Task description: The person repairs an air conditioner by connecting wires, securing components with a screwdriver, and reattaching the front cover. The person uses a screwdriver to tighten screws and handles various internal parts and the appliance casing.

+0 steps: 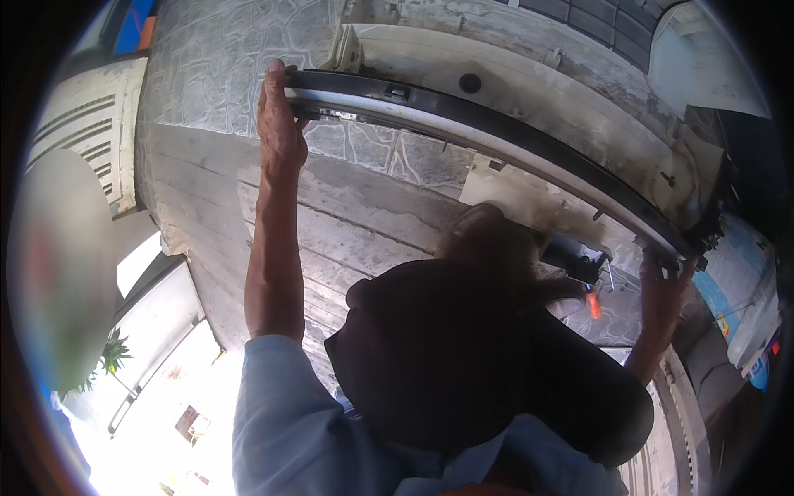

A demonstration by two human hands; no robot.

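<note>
Sunlight blazing in at the lower left, washing the bright ground (211,397) almost to white, and there's a green plant (116,354) poking out at its edge! Up top, paving (219,50) in an irregular stone pattern, pale lines snaking between the shapes, and right alongside it runs a band of worn grey slabs (194,178), long seams crossing it. Over on the left, a pale slatted panel (126,124); top right, a dark, grid-lined surface (597,18).
</note>
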